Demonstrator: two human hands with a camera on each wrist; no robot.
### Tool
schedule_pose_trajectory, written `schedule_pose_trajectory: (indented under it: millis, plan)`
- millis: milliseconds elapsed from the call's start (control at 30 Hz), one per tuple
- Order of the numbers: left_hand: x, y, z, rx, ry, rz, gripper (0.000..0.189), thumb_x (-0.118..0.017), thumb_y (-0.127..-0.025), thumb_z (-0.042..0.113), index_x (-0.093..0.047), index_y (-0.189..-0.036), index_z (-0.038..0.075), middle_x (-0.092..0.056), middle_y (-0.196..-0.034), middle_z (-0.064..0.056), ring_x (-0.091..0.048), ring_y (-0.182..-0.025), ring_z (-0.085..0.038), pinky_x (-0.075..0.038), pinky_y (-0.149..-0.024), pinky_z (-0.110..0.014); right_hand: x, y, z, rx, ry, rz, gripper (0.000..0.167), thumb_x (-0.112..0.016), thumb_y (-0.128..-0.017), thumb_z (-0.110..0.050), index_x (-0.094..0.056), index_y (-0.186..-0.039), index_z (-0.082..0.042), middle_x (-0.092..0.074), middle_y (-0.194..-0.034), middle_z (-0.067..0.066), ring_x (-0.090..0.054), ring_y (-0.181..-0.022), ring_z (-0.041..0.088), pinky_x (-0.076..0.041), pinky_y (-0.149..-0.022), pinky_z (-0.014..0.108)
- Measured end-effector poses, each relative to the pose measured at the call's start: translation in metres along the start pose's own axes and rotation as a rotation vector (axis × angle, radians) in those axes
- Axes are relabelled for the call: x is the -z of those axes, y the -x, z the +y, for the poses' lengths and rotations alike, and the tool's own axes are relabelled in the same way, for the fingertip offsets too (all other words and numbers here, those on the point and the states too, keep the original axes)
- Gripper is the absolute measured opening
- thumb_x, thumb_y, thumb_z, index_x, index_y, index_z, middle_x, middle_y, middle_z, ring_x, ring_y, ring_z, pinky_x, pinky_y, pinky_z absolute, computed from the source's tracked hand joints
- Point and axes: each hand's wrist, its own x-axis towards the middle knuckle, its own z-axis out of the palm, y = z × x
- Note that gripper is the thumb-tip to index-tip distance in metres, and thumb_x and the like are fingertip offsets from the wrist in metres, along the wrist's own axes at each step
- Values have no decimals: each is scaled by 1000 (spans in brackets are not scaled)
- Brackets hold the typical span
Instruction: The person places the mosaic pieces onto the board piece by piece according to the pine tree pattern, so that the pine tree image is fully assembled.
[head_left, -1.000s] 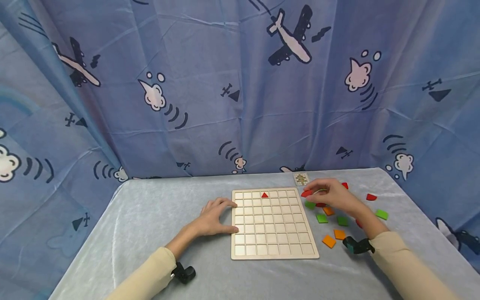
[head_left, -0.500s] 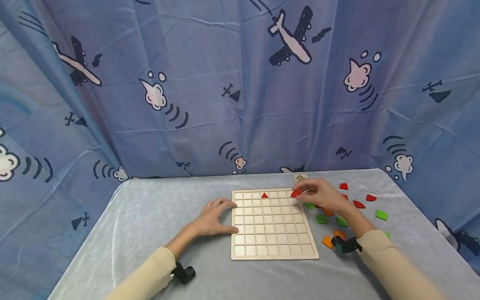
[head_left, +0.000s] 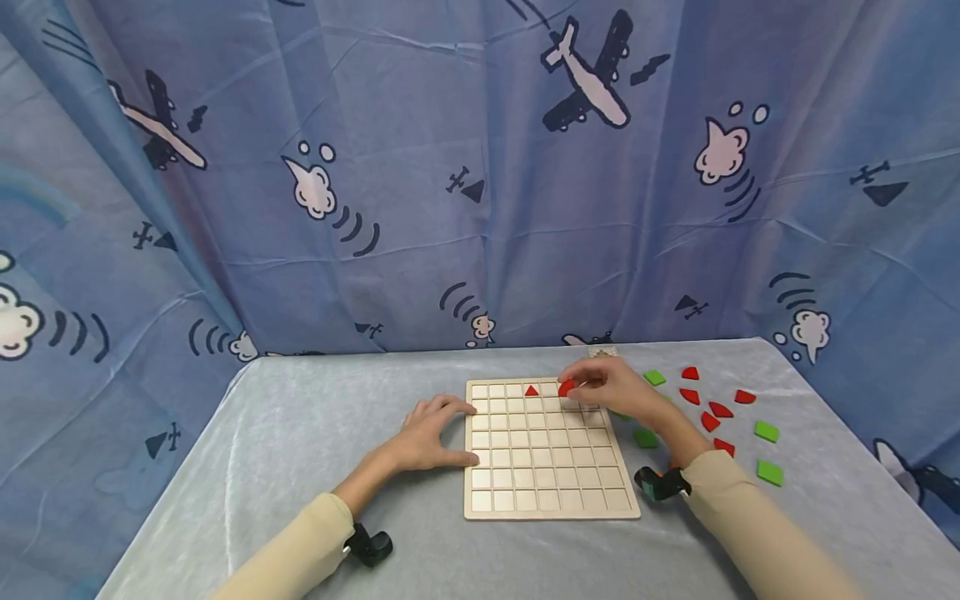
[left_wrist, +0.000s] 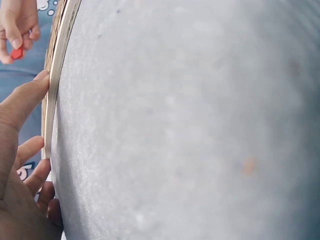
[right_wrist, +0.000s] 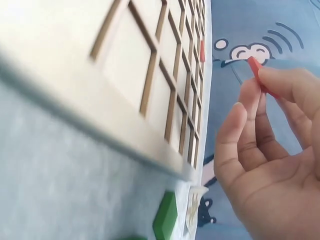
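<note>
Fingers spread, a left hand (head_left: 423,437) touched the edge of a gridded wooden board (head_left: 551,458) on soft grey cloth (head_left: 300,425), as the right hand (head_left: 618,390) pinched a curved red piece (head_left: 566,387) over its far rows, near a red triangle (head_left: 532,391), before an airplane-print curtain (head_left: 397,167).

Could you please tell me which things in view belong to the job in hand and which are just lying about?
Part of the job, as I judge it:
Grid board, touched by the left hand
Red piece, pinched by the right hand
Red triangle, on the board
Loose red pieces and green pieces, probably
Small patterned card, perhaps

Apparently just surroundings:
Airplane-print curtain
Grey table cover
</note>
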Motion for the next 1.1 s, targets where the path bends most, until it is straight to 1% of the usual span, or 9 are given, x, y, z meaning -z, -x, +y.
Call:
schedule_pose_trajectory:
  millis: [100,267,367,467,600,767,867,1000,1100]
  plan:
    - [0,0,-1,-2,-2,5,71,-81,-75,53,-54,-136,30,-45,-147,1,-40,-129,-29,-32,-105,-57,-6,-6,-1,16,-1,-14,33,-70,-92,-21,-68,-119,-3,-68,-109,17,-63,-87,33,-55,-74,41]
    - [-1,-1,0,4,2,3,70,-81,-75,53,-54,-136,31,-44,-147,2,-39,-130,-28,-32,-106,-58,-13,-13,-4,-20,-23,-26,33,-70,-92,-22,-68,-119,-4,-73,-105,17,-66,-90,39,-56,-74,43]
    - [-1,-1,0,7,1,0,70,-80,-76,54,-53,-136,31,-44,-147,2,-39,-130,-28,-32,-105,-58,-17,-18,-6,-59,-51,-24,32,-72,-90,-21,-68,-117,-4,-74,-104,17,-68,-92,39,-56,-75,43]
    - [-1,-1,0,8,0,2,71,-80,-75,54,-53,-137,30,-44,-147,2,-39,-130,-28,-32,-105,-58,-20,-23,-7,-67,-88,-35,30,-73,-90,-18,-67,-114,-1,-74,-103,20,-70,-93,38,-56,-77,42]
    - [-1,0,-1,11,0,4,70,-80,-75,54,-54,-136,31,-45,-147,2,-39,-129,-29,-32,-105,-57,-25,-31,-4,-44,-111,-57,31,-73,-89,-15,-65,-113,2,-74,-101,24,-71,-88,38,-56,-73,42]
    - [0,0,0,4,3,2,71,-81,-75,53,-54,-136,30,-45,-147,1,-39,-129,-30,-32,-105,-57,-32,-38,-1,-26,-94,-57,26,-73,-89,-13,-68,-110,1,-73,-97,23,-69,-78,34,-57,-67,39]
    - [-1,0,-1,1,1,4,71,-81,-75,53,-54,-136,30,-45,-146,1,-39,-130,-30,-32,-105,-57,-36,-40,-3,-40,-99,-55,25,-73,-89,-12,-69,-109,2,-73,-96,22,-70,-79,30,-58,-68,37]
    - [-2,-1,-1,-3,-8,12,71,-81,-74,54,-54,-135,30,-46,-146,1,-40,-129,-29,-33,-104,-57,-43,-42,-8,-75,-142,-49,25,-73,-88,-8,-68,-109,5,-73,-96,24,-74,-83,30,-60,-71,40]
    - [-2,-1,-1,-3,-10,14,70,-80,-74,54,-54,-135,30,-46,-146,1,-40,-129,-28,-33,-104,-57,-47,-45,-10,-88,-158,-43,23,-73,-87,-6,-68,-106,6,-73,-94,25,-75,-80,27,-61,-70,39]
